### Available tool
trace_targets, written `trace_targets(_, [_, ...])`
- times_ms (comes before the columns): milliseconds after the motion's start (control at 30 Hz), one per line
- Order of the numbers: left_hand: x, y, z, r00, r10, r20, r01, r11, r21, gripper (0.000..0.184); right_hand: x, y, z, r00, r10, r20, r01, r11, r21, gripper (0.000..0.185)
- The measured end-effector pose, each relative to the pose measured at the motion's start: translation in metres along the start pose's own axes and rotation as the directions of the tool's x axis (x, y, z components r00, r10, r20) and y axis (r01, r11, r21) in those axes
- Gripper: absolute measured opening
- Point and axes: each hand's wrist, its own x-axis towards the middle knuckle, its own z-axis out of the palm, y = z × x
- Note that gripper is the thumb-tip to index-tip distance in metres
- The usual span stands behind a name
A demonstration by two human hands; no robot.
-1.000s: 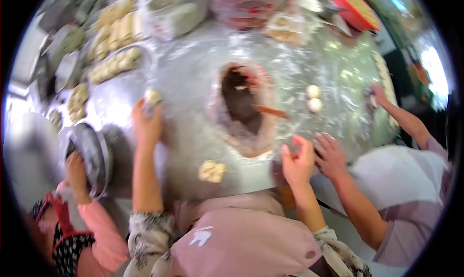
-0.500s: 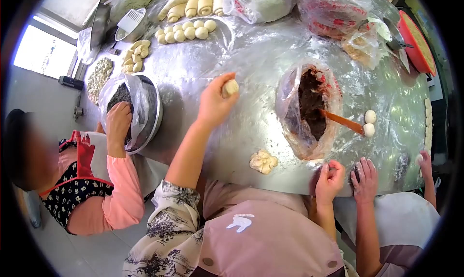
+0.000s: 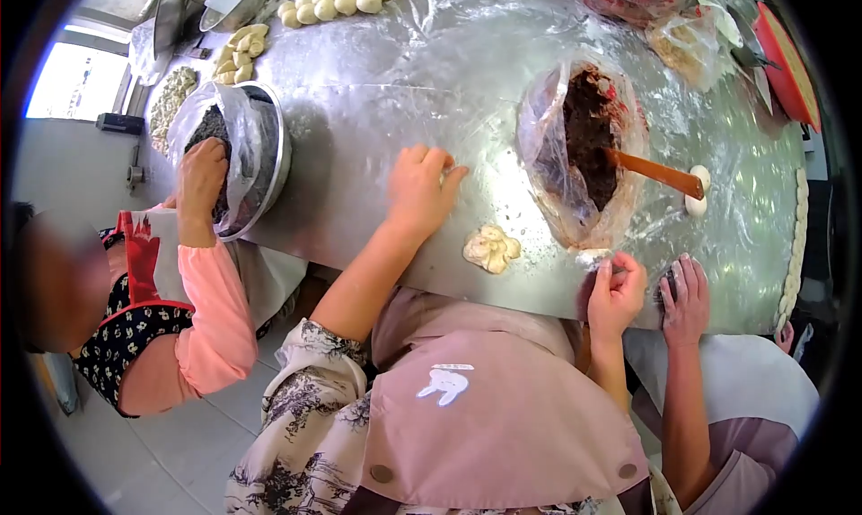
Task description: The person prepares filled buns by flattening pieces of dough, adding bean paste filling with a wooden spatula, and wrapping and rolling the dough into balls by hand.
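Observation:
My left hand (image 3: 422, 192) is low over the metal table, fingers curled down and thumb to the side; whatever lies under the fingers is hidden. Near the table's front edge, my right hand (image 3: 617, 292) has thumb and fingers pinched together, and any object between them is too small to make out. Between my hands lies a small heap of pale dough pieces (image 3: 491, 248). Beyond my right hand stands an open plastic bag (image 3: 549, 178) of dark brown filling (image 3: 588, 147), with an orange-brown spatula (image 3: 660, 172) stuck in it.
At left, a co-worker's hand (image 3: 202, 178) reaches into a plastic-lined metal bowl (image 3: 280, 156) of dark filling. Another co-worker's hand (image 3: 687, 304) rests close to my right hand. Dough balls (image 3: 346, 3) sit at the back, others (image 3: 698, 201) beside the spatula. A red basin (image 3: 790, 66) stands far right.
My left hand has turned and come down towards the table; the pale dough piece it held no longer shows. My right hand stays pinched. The whole view has shifted.

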Motion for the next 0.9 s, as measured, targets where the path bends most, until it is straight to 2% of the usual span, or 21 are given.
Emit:
trace_targets(33, [-0.001, 0.002, 0.002, 0.998, 0.011, -0.054, -0.011, 1.0, 0.006, 0.009, 0.0, -0.001, -0.001, 1.0, 0.011, 0.0, -0.011, 1.0, -0.001, 0.017])
trace_targets(167, [-0.012, -0.004, 0.008, 0.994, 0.004, -0.106, -0.012, 0.997, -0.073, 0.012, 0.001, 0.001, -0.002, 0.999, 0.04, 0.006, -0.04, 0.999, -0.03, 0.018])
trace_targets(233, [-0.019, -0.013, 0.011, 0.988, 0.019, -0.154, -0.028, 0.998, -0.055, 0.015, -0.003, 0.004, 0.003, 0.998, 0.053, 0.025, -0.053, 0.998, -0.015, 0.018])
trace_targets(400, [-0.031, -0.015, 0.001, 0.999, 0.005, -0.054, -0.004, 1.0, 0.028, 0.037, -0.005, 0.001, 0.004, 0.991, 0.132, 0.037, -0.135, 0.987, 0.092, 0.017])
trace_targets(433, [-0.03, -0.011, -0.005, 1.0, -0.008, -0.003, 0.008, 0.999, 0.053, 0.041, -0.005, 0.003, 0.001, 0.991, 0.115, 0.061, -0.118, 0.992, 0.04, 0.017])
trace_targets(500, [-0.03, -0.003, -0.017, 0.993, -0.041, 0.112, 0.03, 0.995, 0.098, 0.054, -0.004, 0.004, 0.003, 0.994, 0.096, 0.053, -0.099, 0.993, 0.066, 0.016])
trace_targets(633, [-0.023, 0.0, -0.015, 0.978, -0.071, 0.197, 0.036, 0.984, 0.173, 0.069, -0.003, -0.001, 0.004, 0.994, 0.095, 0.054, -0.098, 0.993, 0.065, 0.015])
trace_targets(900, [-0.019, 0.003, -0.02, 0.979, -0.067, 0.193, 0.019, 0.971, 0.24, 0.083, -0.002, -0.001, 0.001, 0.991, 0.12, 0.064, -0.125, 0.989, 0.083, 0.016])
